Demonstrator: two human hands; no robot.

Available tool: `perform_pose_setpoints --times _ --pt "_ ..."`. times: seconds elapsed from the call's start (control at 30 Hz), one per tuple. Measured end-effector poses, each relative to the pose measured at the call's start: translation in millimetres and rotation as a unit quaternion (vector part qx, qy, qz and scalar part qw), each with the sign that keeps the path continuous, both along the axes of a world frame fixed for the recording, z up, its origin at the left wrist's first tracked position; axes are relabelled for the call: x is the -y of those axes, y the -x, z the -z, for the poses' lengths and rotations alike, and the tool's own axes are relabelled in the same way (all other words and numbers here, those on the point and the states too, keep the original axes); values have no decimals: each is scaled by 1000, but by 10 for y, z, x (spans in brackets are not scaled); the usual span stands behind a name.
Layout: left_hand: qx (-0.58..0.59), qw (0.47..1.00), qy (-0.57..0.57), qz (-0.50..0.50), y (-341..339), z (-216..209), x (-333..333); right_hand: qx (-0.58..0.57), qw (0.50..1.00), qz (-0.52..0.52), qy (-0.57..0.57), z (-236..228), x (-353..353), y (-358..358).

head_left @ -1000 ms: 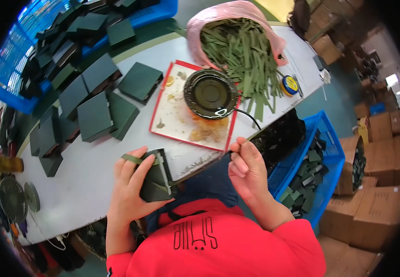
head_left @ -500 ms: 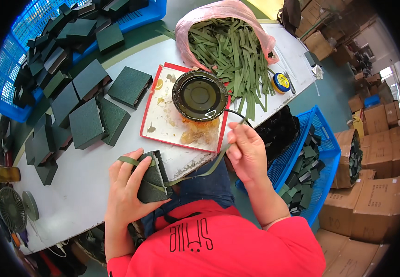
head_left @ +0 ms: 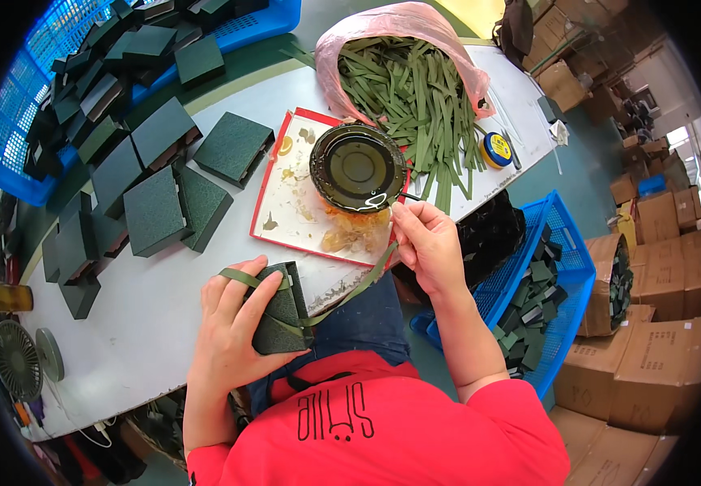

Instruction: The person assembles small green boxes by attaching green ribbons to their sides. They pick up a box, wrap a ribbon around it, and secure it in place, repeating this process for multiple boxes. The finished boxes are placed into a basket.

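Observation:
My left hand (head_left: pixel 235 324) is wrapped around a small dark green box (head_left: pixel 283 312), tilted at the table's near edge. A green ribbon (head_left: pixel 358 290) loops over the left fingers, crosses the box and runs slackly up to my right hand (head_left: pixel 429 243). There, thumb and forefinger pinch the ribbon near its end. Just beyond the right fingertips is a round black pot (head_left: pixel 357 168) of dark, shiny liquid. It stands on a red-rimmed white board (head_left: pixel 292 219) stained with amber, glue-like smears. A dark cord leaves the pot's right side and passes behind my right fingertips.
Several green boxes (head_left: pixel 156 211) lie on the left of the white table (head_left: pixel 156 324). A pink bag (head_left: pixel 334 69) spills green strips behind the pot, beside a round blue-and-yellow tin (head_left: pixel 496 149). Blue crates (head_left: pixel 581 275) of boxes stand at right and far left. A fan (head_left: pixel 17 360) sits at left.
My right hand has moved slightly nearer the pot, and its fingertips now point toward the pot's edge. The ribbon between my hands hangs slacker. The left hand still holds the box.

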State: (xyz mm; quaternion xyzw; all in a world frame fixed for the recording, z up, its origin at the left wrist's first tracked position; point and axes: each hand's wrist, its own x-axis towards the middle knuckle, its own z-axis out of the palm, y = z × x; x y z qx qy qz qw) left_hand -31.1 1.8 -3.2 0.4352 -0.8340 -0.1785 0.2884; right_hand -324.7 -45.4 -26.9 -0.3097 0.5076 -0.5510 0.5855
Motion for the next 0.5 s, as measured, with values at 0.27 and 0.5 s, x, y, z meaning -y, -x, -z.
perform_pose_setpoints --times 0.27,0.5 --pt "-2 1000 -1 3 -17 9 -4 -5 1000 -5 -14 43 68 -25" --pt "3 1000 1 3 -18 8 0 16 999 -17 -24 -13 88 -4"
